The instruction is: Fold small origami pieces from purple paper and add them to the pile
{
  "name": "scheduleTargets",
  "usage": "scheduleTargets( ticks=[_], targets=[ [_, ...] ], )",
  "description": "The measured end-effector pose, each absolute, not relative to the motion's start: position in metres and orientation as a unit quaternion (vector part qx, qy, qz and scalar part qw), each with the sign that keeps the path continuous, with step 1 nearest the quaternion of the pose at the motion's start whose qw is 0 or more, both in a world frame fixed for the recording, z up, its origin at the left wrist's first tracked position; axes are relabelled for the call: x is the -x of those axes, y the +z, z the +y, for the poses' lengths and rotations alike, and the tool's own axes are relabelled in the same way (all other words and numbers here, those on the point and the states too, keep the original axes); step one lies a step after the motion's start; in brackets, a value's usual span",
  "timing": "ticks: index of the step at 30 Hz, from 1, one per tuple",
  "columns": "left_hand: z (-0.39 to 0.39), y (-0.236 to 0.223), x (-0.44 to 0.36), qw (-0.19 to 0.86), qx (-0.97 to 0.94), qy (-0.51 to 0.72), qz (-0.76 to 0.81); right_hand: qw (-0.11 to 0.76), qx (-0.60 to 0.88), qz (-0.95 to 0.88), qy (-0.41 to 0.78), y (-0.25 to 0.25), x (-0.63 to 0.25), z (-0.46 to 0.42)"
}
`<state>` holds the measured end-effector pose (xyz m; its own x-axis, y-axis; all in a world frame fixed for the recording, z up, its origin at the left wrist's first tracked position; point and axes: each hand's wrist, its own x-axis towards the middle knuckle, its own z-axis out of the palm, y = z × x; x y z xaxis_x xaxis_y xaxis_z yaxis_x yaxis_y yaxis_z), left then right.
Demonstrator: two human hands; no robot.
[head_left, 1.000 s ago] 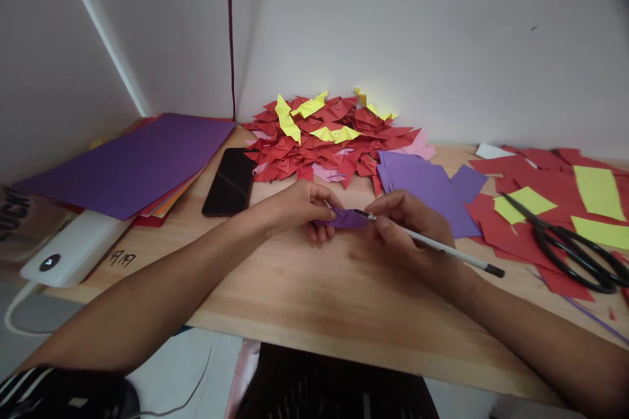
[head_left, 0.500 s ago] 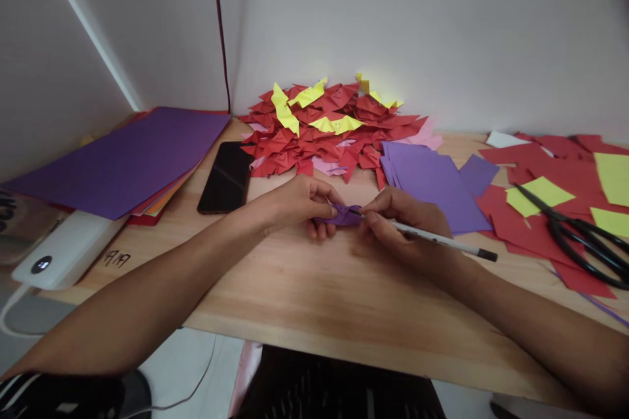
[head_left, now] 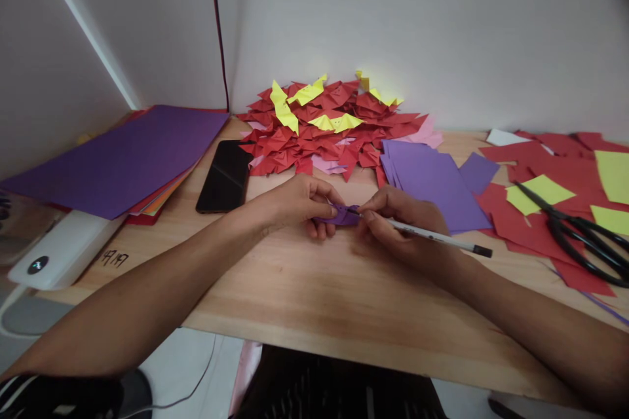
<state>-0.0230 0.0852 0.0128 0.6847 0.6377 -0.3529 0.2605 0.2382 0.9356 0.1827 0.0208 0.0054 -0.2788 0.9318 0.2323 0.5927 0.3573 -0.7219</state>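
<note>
My left hand (head_left: 314, 205) pinches a small folded purple paper (head_left: 348, 215) between thumb and fingers, just above the wooden table (head_left: 295, 288). In my right hand (head_left: 393, 216) is a white pen (head_left: 432, 234) with a black end, its tip at the purple paper. Part of the folded paper is hidden behind my fingers. Behind both hands lies a pile of folded red paper bats (head_left: 339, 98), with several yellow ones on top and some pink among them. Small drawn marks show on a few of these.
Purple sheets (head_left: 432, 177) lie right of the pile. Farther right, black-handled scissors (head_left: 580, 229) rest on red and yellow paper pieces (head_left: 525, 229). To the left are a black phone (head_left: 225, 177), large purple sheets (head_left: 128, 157) and a white power bank (head_left: 69, 252) with a cable.
The pen's back end has shifted slightly left and up, with its tip still at the purple paper. My left hand keeps the same hold.
</note>
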Motion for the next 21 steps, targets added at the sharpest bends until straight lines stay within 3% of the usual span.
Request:
scheduleTargets(
  ticks=[21],
  targets=[
    [0.0850, 0.0125, 0.0225, 0.690, -0.601, 0.135, 0.379, 0.316, 0.508, -0.762, 0.249, 0.0049, -0.1834, 0.0204]
  ],
)
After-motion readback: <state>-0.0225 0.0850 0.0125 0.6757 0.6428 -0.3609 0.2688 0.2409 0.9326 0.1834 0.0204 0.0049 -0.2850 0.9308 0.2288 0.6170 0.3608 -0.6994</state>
